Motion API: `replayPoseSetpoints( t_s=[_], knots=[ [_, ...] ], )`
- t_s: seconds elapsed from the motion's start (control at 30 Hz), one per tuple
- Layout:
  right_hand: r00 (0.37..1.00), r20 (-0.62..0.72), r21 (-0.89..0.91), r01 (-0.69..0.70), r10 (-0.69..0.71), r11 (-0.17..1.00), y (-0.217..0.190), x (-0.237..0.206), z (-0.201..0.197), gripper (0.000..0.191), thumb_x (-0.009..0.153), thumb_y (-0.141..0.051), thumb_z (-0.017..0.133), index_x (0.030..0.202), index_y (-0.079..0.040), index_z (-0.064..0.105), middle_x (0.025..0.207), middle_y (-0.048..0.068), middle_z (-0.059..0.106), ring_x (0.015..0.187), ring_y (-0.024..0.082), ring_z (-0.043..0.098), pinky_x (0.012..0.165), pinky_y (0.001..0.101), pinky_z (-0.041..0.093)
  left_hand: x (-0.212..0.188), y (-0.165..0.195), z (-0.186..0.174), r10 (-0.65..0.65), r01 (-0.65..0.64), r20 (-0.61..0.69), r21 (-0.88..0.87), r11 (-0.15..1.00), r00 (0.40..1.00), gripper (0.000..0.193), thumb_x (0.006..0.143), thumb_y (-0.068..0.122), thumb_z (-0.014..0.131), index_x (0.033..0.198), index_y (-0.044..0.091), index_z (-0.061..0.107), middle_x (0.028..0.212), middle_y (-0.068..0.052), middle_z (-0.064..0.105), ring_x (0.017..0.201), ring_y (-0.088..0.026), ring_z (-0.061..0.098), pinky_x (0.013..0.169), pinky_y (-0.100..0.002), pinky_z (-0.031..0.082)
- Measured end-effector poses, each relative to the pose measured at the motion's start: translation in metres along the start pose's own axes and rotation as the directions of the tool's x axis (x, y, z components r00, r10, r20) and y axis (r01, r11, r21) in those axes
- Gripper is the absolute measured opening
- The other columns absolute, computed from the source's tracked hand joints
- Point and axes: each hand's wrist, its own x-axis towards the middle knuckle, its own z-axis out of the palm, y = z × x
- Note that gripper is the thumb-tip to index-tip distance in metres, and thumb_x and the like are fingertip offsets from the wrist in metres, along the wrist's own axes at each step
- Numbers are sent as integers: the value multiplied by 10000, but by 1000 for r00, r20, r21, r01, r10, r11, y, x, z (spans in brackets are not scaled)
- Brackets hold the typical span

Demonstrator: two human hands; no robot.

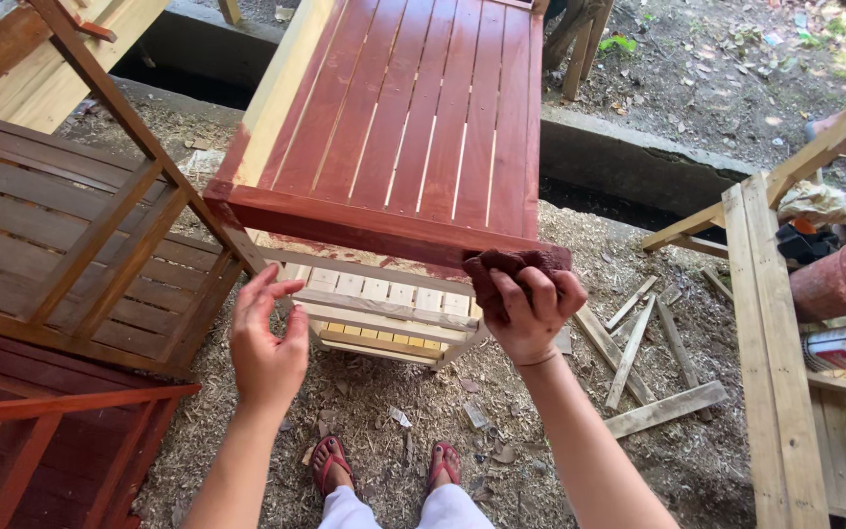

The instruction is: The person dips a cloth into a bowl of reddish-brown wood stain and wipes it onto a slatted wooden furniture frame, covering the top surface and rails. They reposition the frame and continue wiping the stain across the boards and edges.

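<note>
Sawdust-strewn yard floor (pixel 384 411): your right hand (pixel 531 309) clamps a stained rag (pixel 496 269) against the red slatted table (pixel 413 118) to spread colour; your left hand (pixel 268 338) hovers open-fingered, empty.

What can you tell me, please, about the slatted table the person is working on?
The table is wooden, with a top of parallel slats inside a frame. Top and front rail are stained reddish brown; the left rail, legs and lower slatted shelf look bare and pale. It stands on ground strewn with wood shavings. The right hand presses a dark red rag on its front right corner; the left hand hovers open, apart.
</note>
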Motion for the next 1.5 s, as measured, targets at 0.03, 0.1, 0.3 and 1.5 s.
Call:
replayPoseSetpoints(
  t_s=[0.03,0.1,0.3,1.5],
  knots=[
    [1000,-1,11,19,-19,1000,-9,5,7,280,870,-376,900,988,-257,675,1039,-26,549,1068,257,461,915,396,408,3,-5,-7,-5,5,-16,11,1000,1000,218,885,45,655,1093,67,718,1435,-150,594,1364,-350,554,1139,-471,424],
    [996,-18,38,87,-87,995,-32,15,25,295,871,-416,900,1002,-265,685,1046,-38,553,1070,237,470,902,385,399,10,-15,-20,13,-12,-45,14,1000,999,235,879,47,658,1106,62,716,1421,-153,597,1355,-347,555,1129,-465,432],
    [976,-81,61,208,-203,976,-127,45,90,270,878,-408,867,1075,-312,711,1087,-86,569,1071,191,490,892,379,397,14,-46,-65,-7,12,-122,39,999,992,250,875,42,652,1117,64,712,1428,-152,600,1351,-335,562,1123,-458,432],
    [955,189,331,157,-228,930,-289,67,182,231,888,-328,785,1087,-238,708,1163,-32,637,1104,219,569,843,389,425,83,-147,-144,-152,155,-112,17,988,982,258,854,64,652,1103,76,721,1449,-126,577,1345,-307,556,1116,-464,440]
  ],
)
